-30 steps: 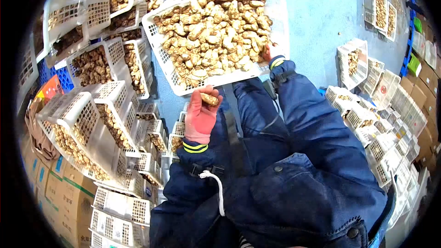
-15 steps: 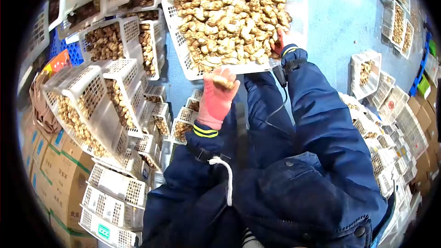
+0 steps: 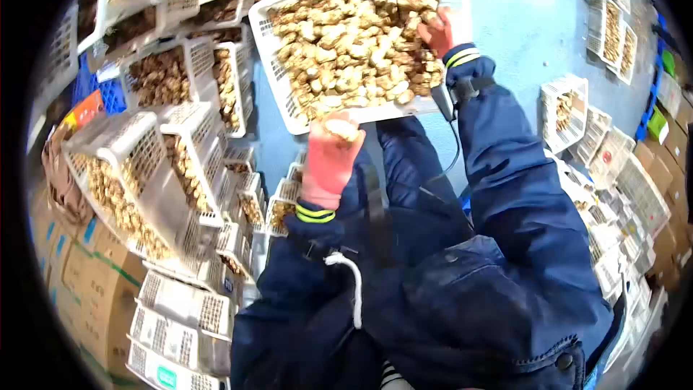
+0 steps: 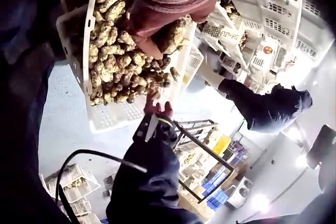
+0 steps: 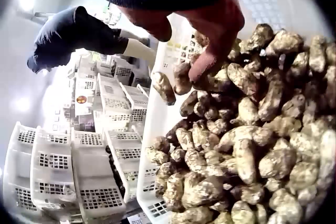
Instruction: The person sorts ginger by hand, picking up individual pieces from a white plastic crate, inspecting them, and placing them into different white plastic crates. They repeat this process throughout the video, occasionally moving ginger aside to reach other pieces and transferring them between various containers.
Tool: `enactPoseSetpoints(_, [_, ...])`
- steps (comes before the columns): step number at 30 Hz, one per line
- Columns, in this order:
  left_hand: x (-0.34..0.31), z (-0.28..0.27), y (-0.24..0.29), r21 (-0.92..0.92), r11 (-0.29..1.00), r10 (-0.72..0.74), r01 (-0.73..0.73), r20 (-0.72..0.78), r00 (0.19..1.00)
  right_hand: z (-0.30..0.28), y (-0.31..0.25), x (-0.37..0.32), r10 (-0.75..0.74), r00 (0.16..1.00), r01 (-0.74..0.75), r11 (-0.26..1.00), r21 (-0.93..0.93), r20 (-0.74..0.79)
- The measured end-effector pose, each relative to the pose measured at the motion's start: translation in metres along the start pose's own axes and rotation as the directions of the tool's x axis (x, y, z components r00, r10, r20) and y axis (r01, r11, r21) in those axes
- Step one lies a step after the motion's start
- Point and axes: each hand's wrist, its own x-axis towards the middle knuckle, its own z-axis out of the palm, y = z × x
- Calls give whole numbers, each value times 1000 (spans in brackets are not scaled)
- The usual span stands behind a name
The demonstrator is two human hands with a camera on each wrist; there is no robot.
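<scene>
A white crate (image 3: 271, 65) lies in front of me, heaped with knobby, cream-and-brown tuber-like pieces (image 5: 244, 161). At its near edge my left hand (image 3: 330, 162), in a reddish glove, holds one such piece (image 3: 341, 128) by its curled fingers. The left wrist view shows a larger piece (image 4: 176, 37) beside these fingers. Over the right side of the heap is my right hand (image 3: 437, 32). In the right wrist view its fingers (image 5: 207, 64) point down, spread apart, with one fingertip at a brown piece (image 5: 182, 77).
Stacked white crates (image 3: 123, 173) of similar pieces crowd the left, above cardboard boxes (image 3: 94, 289). More crates (image 3: 563, 119) stand at the right on the blue floor (image 3: 512, 29). Another person in dark clothing (image 5: 73, 40) bends over in the background.
My right hand has moved from the crate's right edge up and inward over the heap. My left hand still holds a piece near the crate's front edge, its fingers now curled more closely.
</scene>
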Motion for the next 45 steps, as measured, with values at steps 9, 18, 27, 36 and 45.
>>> enactPoseSetpoints(9, [-7,-23,-17,-580,779,-279,238,18,960,13,35,-124,587,709,-453,-45,890,391])
enactPoseSetpoints(18, [-1,-16,-19,-528,806,-320,266,-12,947,3,-29,-113,844,483,-685,199,701,232])
enactPoseSetpoints(27, [1,-17,-25,-544,800,-330,252,-48,943,55,-123,-57,-28,995,75,857,-510,99])
enactPoseSetpoints(36, [-3,-17,-17,-498,834,-349,238,-141,926,3,-76,-24,-63,954,284,491,-824,292])
enactPoseSetpoints(45, [-6,-31,-29,-600,765,-340,233,-69,938,65,-104,-71,-251,770,616,534,-580,587])
